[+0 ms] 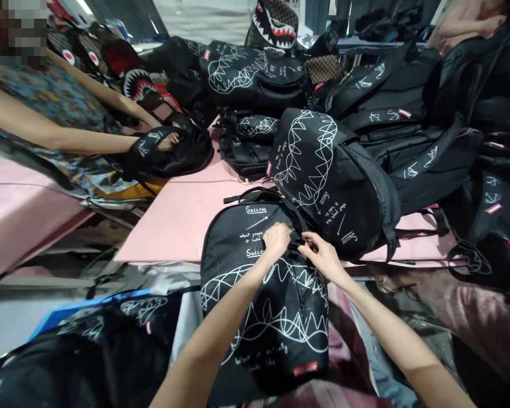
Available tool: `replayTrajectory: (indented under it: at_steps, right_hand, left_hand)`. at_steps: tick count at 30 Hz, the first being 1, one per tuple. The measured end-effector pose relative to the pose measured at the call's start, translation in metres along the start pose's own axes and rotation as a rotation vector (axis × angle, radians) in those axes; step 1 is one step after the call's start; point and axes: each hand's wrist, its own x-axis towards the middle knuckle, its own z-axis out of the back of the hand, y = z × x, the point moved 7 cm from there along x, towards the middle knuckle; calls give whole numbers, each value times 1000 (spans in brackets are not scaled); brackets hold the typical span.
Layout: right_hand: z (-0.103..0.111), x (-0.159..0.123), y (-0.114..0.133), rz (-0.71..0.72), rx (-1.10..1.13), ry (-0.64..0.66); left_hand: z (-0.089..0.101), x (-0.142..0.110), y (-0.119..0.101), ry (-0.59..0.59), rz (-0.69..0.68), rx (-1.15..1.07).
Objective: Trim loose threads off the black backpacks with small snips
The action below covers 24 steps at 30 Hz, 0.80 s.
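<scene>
A black backpack [263, 294] with white scribbled lines and lettering leans against the table edge in front of me, its top handle pointing away. My left hand [277, 241] is closed in a fist on its front panel, gathering the fabric near the right-hand zipper seam. At that same edge, my right hand [322, 255] pinches the bag by the zipper; a small dark piece shows at its fingertips, too small to name. Part of the printed lettering is hidden behind my left hand. Just beyond my right hand lies another printed black backpack [318, 170].
More black backpacks [255, 73] are piled along the back and right of the pink table [170, 221]. At left, another person's hand [169, 141] works on a black bag [191, 150]. Lower left, black bags [89, 362] fill a blue bin [46, 323].
</scene>
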Motion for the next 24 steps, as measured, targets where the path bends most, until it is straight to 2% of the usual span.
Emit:
replayTrajectory:
  at_steps: [3, 7, 10, 16, 20, 22, 24]
  right_hand:
    - [-10, 14, 3, -8, -141, -28]
    - [-14, 20, 10, 85, -357, -102]
    - [-13, 22, 17, 149, -422, -148]
    - [-18, 30, 28, 219, -521, -101]
    - [-16, 34, 27, 207, -477, -103]
    - [-7, 32, 22, 148, -343, -143]
    - [5, 22, 13, 56, -118, -201]
  left_hand:
    - [3, 5, 11, 35, 7, -121]
    - [13, 6, 22, 40, -7, -353]
    - [19, 3, 22, 25, -13, -502]
    - [22, -1, 17, -3, -7, -621]
    - [31, 0, 21, -7, 11, -578]
    - [40, -11, 16, 6, -9, -547]
    - [43, -34, 3, 41, -74, -421]
